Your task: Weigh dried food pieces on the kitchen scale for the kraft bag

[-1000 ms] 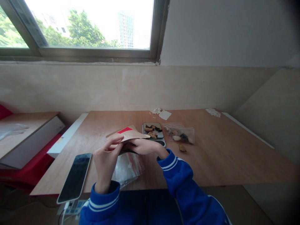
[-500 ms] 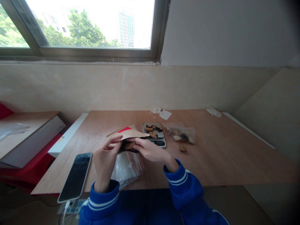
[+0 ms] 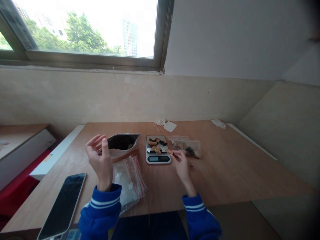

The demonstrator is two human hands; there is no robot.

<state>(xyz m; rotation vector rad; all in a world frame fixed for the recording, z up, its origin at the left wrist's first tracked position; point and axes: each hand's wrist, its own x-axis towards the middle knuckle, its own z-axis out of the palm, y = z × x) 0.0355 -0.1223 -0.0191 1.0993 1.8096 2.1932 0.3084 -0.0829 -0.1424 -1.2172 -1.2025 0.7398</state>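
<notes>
A kraft-coloured pouch [image 3: 122, 152] with a dark inside lies on the table with its mouth open. My left hand [image 3: 101, 163] is raised at its left edge, fingers apart and slightly curled, holding nothing. My right hand [image 3: 182, 165] pinches a brown dried piece [image 3: 169, 151] at the right edge of the digital kitchen scale [image 3: 158, 160]. Several dried pieces [image 3: 155, 149], brown and dark, rest on the scale's plate. Below the pouch lie clear zip bags [image 3: 127, 181] with red stripes. To the right of the scale is a clear zip bag of dried pieces [image 3: 191, 149].
A phone [image 3: 63, 203] lies at the table's left front corner. White scraps [image 3: 160, 122] and a white paper square [image 3: 170, 126] are at the back, with crumpled white paper [image 3: 218, 124] farther right. A second table [image 3: 21, 136] stands at the left.
The pouch, held in both hands before, now sits on the table. My left hand has let go of it. My right hand has moved right to the scale with a dried piece.
</notes>
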